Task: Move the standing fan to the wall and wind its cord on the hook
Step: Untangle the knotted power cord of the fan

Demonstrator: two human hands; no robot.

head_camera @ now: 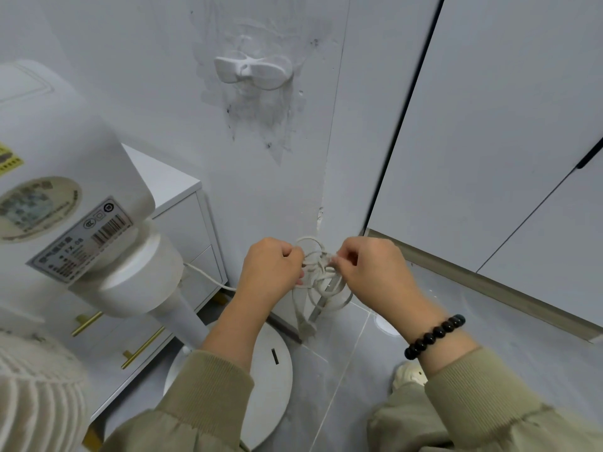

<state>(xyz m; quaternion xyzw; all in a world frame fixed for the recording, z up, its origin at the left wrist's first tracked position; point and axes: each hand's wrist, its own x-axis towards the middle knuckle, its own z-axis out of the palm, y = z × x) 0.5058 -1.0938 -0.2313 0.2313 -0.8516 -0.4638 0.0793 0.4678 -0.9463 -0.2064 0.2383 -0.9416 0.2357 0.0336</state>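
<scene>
Lower centre, left hand [270, 272] and right hand [372, 272] both pinch the looped cord [318, 275]; the barcode label [81, 239] on the fan [98, 151], left, is too blurred to read.

The rear housing of the fan [65, 141] carries three markings. A grey rating label [80, 239] bears a barcode [111, 230] and a small oval certification mark. One line of larger characters ends in "08" (the letters before it look like "FX", but this is uncertain). The remaining print is too small to read. A round sticker [39, 207] shows a blurred code pattern, illegible. A yellow sticker [8, 159] shows dark marks, unreadable.
</scene>
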